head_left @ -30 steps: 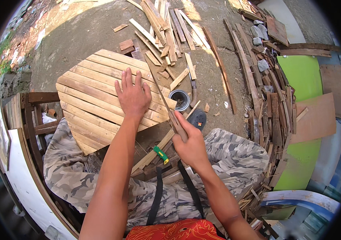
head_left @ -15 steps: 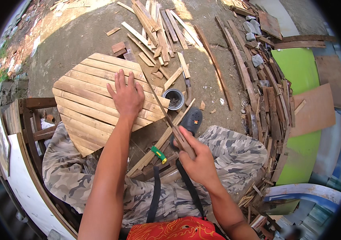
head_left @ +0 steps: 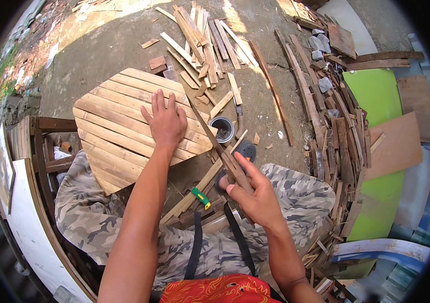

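My left hand (head_left: 167, 123) lies flat, fingers spread, on an octagonal panel of wooden slats (head_left: 114, 136) resting over my left knee. My right hand (head_left: 258, 199) is closed around the wooden handle of a handsaw. The saw's thin blade (head_left: 202, 121) runs up and left along the panel's right edge, just beside my left hand. I sit in camouflage trousers with both forearms coming in from below.
A small tin can (head_left: 222, 129) and a black disc (head_left: 246, 150) sit on the dirt right of the panel. A green-handled tool (head_left: 200, 198) lies on slats between my legs. Loose wood strips (head_left: 205, 30) lie ahead, more scrap and a green board (head_left: 376, 96) at right, and a white curved board (head_left: 28, 222) at left.
My right hand has drawn the saw back toward me, down and slightly right. My left hand has stayed pressed on the panel.
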Demonstrator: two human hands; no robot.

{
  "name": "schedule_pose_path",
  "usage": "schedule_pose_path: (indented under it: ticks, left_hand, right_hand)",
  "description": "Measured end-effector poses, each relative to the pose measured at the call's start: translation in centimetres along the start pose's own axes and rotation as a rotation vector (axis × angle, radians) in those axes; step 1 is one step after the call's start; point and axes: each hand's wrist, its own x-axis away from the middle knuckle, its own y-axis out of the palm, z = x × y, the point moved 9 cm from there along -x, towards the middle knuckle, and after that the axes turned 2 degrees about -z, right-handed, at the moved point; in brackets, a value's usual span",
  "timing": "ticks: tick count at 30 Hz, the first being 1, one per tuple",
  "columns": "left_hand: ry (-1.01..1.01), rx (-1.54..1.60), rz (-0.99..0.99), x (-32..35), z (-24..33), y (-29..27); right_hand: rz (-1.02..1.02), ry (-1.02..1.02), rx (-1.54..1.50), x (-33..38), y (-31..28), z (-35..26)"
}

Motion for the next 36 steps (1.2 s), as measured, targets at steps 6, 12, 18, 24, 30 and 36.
schedule_pose_path:
  ticks: [6, 12, 18, 24, 30, 36]
  left_hand:
    - [0.009, 0.018, 0.018, 0.0, -0.1, -0.3]
    - [0.009, 0.028, 0.055, 0.2, -0.2, -0.3]
    - [-0.001, -0.008, 0.031, 0.1, -0.2, -0.2]
    - [0.003, 0.041, 0.042, 0.3, -0.3, -0.7]
    - [0.016, -0.019, 0.043, 0.3, 0.1, 0.1]
    - [0.022, -0.029, 0.057, 0.2, 0.2, -0.3]
  right_hand:
    - [-0.037, -0.068, -0.311, -0.6, 1.5, -2.6]
    - [0.115, 0.231, -0.020, 2.6, 1.6, 3.3]
    - [0.110, 0.071, 0.420, -4.2, 2.5, -0.4]
    - [0.204, 0.017, 0.396, -17.3, 4.1, 1.1]
    - [0.156, 0.000, 0.202, 4.4, 0.7, 1.9]
    - [0.106, 0.133, 0.386, -7.1, 2.7, 0.7]
